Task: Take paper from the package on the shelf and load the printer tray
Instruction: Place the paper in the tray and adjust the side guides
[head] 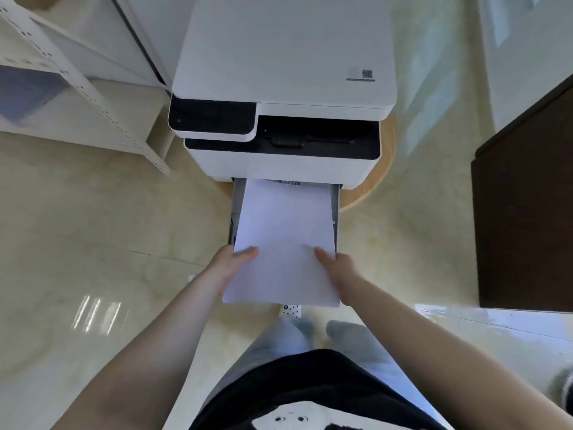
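Observation:
A white printer (283,57) with a black control panel stands on a round wooden stool (376,181). Its paper tray (335,206) is pulled out toward me at the bottom front. I hold a stack of white paper (285,243) over the tray, its far end inside the tray and its near end sticking out past it. My left hand (231,268) grips the stack's left near edge, thumb on top. On the right near edge sits my right hand (339,274), also with the thumb on top.
A white metal shelf (93,97) stands at the left with a blue-grey package (28,94) on it. A dark brown cabinet (527,212) is at the right. The floor is glossy beige tile. My legs and feet are below the tray.

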The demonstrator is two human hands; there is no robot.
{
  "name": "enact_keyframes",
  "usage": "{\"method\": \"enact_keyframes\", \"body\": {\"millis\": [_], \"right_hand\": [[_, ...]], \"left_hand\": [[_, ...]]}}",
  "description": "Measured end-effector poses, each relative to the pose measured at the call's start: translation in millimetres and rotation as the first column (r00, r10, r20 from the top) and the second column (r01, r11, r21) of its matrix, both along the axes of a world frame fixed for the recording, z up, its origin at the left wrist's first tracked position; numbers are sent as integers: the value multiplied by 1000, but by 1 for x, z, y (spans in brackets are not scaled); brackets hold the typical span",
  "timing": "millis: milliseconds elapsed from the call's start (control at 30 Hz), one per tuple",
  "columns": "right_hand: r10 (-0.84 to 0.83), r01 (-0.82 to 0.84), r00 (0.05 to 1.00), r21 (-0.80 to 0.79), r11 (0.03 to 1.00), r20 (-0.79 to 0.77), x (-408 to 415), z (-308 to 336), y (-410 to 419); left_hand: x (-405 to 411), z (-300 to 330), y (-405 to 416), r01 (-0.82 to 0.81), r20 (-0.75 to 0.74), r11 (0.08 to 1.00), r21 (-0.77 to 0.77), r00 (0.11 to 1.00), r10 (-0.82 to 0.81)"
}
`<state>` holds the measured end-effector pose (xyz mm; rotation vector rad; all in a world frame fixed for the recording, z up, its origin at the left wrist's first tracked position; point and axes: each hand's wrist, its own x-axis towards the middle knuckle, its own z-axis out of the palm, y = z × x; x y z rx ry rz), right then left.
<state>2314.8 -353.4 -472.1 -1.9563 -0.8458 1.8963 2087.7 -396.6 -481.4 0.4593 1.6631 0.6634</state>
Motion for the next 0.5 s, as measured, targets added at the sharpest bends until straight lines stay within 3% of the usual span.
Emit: {"method": "enact_keyframes", "body": {"millis": [233, 500], "right_hand": [[6, -11, 998, -88, 996, -60, 5, -11, -8], [-39, 39, 999, -63, 997, 3, -5, -25, -3]], "left_hand": [[-6, -18, 9, -9, -5, 999, -42, 1000, 8], [-13, -27, 28, 25, -17, 996, -86, 999, -26]]}}
